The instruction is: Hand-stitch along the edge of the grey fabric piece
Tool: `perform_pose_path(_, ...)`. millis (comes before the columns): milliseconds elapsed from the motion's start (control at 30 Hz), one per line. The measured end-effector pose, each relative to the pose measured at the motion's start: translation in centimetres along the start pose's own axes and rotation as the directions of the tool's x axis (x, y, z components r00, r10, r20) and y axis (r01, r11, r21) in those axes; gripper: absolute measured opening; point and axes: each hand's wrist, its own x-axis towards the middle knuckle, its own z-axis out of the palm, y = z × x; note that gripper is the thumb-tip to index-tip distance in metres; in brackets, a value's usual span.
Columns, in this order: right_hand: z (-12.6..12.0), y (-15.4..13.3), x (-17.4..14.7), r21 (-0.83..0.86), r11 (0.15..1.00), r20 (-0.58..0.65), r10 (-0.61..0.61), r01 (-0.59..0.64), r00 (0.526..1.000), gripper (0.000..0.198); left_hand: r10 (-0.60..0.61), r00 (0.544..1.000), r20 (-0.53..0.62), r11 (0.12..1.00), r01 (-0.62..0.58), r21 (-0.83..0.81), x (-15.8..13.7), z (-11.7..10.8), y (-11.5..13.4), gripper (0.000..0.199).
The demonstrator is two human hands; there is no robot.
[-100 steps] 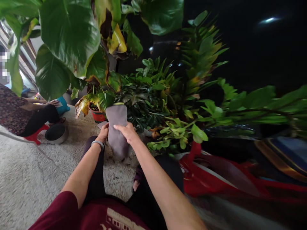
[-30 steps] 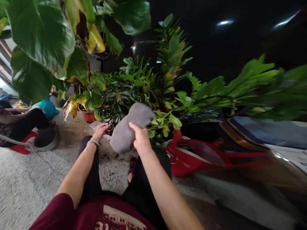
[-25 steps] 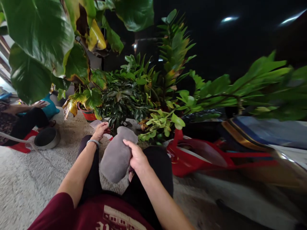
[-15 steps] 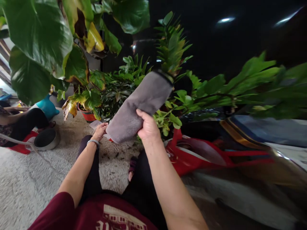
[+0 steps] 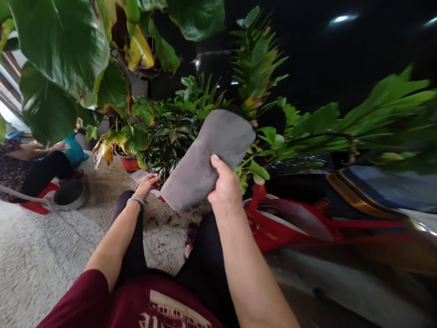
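Observation:
A folded grey plush cloth (image 5: pixel 208 159) with a dark far edge slants up and to the right before me. My right hand (image 5: pixel 225 184) grips its right side, thumb on top and the other fingers hidden beneath. To the left of the cloth, my left hand (image 5: pixel 146 184), with a bracelet at the wrist, is closed on a pale printed card (image 5: pixel 139 175) that shows past its fingers. A small red and white piece (image 5: pixel 157 194) appears under this hand; whether it belongs to the card I cannot tell.
Leafy plants (image 5: pixel 191 105) and a red pot (image 5: pixel 127 160) stand ahead. A red plastic item (image 5: pixel 283 218) is at right. At left, another person's hand (image 5: pixel 56 146) rests by a teal object (image 5: pixel 75 149); a dark basin (image 5: pixel 71 195) sits on the concrete floor (image 5: pixel 51 264).
The cloth has tilted so more of its upper face shows, still in my right hand. The view has shifted slightly left, and my left hand keeps the card.

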Motion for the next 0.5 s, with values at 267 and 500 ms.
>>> perform_pose_path(267, -4.0, 6.0, -3.3, -0.100, 0.895, -0.129, 0.422, -0.435, 0.898, 0.021, -0.013, 1.000, -0.016, 0.999, 0.014, 0.050, -0.4, -0.3, 0.4, 0.042)
perform_pose_path(500, -0.6, 1.1, -3.8, -0.103, 0.991, 0.004, -0.085, 0.085, 0.996, 0.043, -0.006, 1.000, 0.012, 0.999, 0.006, 0.039, -0.4, -0.2, 0.0, 0.040)
